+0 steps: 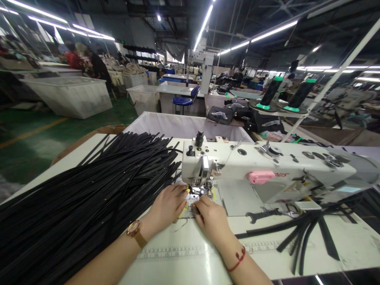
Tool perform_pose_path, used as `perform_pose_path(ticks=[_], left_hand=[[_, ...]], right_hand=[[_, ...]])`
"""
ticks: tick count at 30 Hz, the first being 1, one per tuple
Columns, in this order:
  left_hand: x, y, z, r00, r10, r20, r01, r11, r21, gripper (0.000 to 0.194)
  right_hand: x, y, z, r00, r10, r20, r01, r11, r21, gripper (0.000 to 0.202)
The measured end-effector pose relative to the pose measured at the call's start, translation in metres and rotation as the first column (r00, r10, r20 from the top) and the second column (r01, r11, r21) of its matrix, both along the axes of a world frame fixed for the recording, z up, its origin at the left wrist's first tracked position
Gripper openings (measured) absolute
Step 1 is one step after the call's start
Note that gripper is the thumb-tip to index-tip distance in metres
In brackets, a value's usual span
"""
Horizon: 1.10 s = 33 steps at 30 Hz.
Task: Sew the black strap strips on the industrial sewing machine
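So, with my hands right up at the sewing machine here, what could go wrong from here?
Your left hand and right hand are very near the presser foot, so a finger might get caught if the sewing machine runs.

The pile of black strips reaches close to the machine's head; loose ends could snag or slide in.

The wrench lies loose on the table, so it could get knocked.

two hands (168, 204), one sewing machine (231, 158), two thread cones (269, 93), one watch (133, 227), one bracelet (242, 256); black strips (89, 198) uncountable
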<state>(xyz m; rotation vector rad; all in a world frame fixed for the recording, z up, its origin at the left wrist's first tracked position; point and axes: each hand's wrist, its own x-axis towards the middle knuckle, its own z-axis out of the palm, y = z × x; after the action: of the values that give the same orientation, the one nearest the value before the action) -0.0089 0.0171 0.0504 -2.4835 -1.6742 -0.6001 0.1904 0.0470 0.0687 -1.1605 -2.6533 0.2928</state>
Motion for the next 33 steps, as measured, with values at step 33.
perform_pose_path(ticks=[33], left_hand=[[-0.039,0.064,0.022,0.991,-0.135,0.015,0.135,0.991,-0.021,0.017]], right_hand=[[0.001,-0.001,-0.001,0.998,0.034,-0.056,-0.036,0.999,-0.029,0.018]])
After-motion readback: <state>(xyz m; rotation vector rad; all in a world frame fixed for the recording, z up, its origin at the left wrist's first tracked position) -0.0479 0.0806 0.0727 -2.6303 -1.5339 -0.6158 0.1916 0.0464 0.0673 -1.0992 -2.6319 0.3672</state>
